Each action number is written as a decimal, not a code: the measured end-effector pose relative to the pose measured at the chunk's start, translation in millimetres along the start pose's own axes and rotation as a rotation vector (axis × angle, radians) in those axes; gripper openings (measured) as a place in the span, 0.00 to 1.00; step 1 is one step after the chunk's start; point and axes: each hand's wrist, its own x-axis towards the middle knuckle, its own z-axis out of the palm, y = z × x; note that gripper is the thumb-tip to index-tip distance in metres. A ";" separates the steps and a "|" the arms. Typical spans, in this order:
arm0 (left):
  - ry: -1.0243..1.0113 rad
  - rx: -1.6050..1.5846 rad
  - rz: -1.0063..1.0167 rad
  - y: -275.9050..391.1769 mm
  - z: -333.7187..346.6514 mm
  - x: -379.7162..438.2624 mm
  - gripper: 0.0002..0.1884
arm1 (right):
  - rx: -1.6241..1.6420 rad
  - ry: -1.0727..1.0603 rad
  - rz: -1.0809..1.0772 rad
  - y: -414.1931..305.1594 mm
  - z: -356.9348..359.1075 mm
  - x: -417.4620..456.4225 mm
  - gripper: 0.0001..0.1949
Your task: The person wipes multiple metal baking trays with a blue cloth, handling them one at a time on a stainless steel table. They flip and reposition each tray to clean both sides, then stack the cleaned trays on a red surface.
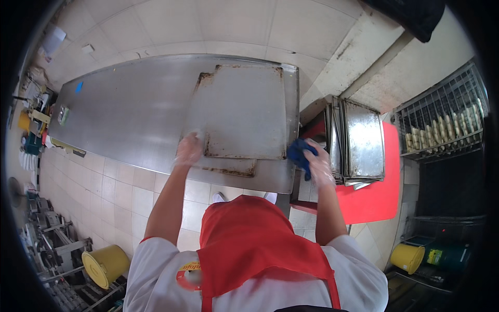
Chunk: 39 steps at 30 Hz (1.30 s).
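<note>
Two metal baking trays lie overlapped on a stainless steel table [136,101]. The upper tray [245,113] has brown, stained edges. Beneath it, the lower tray [230,167] shows along the left and front, its rim heavily browned. My left hand [190,150], in a clear plastic glove, is by the left front part of the lower tray; blur hides whether its fingers grip the rim. My right hand [320,162], also gloved, holds a bunched dark blue cloth [300,154] just off the table's right edge, near the upper tray's front right corner.
Several metal trays [364,136] stand leaning together on a red surface [370,199] to the right. A rack [444,121] with pale items is beyond. Yellow buckets [105,265] and metal equipment [58,241] sit at the lower left. A tiled wall [234,23] backs the table.
</note>
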 end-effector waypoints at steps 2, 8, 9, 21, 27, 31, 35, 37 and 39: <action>-0.222 0.101 -0.094 31.1 0.3 14.8 0.20 | -0.209 -0.018 0.168 -42.9 52.8 3.5 0.28; -0.422 0.211 0.297 -75.9 44.4 84.2 0.20 | -0.523 -0.005 0.192 -15.5 96.1 45.6 0.35; -0.461 0.156 0.292 -104.0 36.4 84.9 0.21 | -0.435 -0.110 0.179 -37.7 105.7 29.2 0.32; -0.374 0.254 0.167 -123.9 -41.9 70.7 0.16 | -0.975 -0.388 -0.845 -2.3 399.4 -64.6 0.20; -0.372 0.215 0.025 -121.1 -36.4 57.4 0.20 | -0.955 -0.534 -0.703 40.6 347.7 -52.9 0.16; -0.334 0.208 0.097 -120.1 -41.3 49.0 0.22 | -1.190 -0.391 -0.474 43.3 146.6 -68.0 0.20; -0.375 0.069 0.038 -139.1 -35.2 60.1 0.23 | -1.073 0.033 -0.244 27.2 48.0 -91.5 0.22; -0.640 -0.151 -0.064 -142.1 -51.8 66.4 0.24 | -0.839 0.127 -0.313 4.2 69.6 -91.0 0.24; -0.511 -1.511 -0.039 -147.2 -43.5 27.7 0.28 | -0.287 0.160 -0.248 5.5 92.4 -86.0 0.23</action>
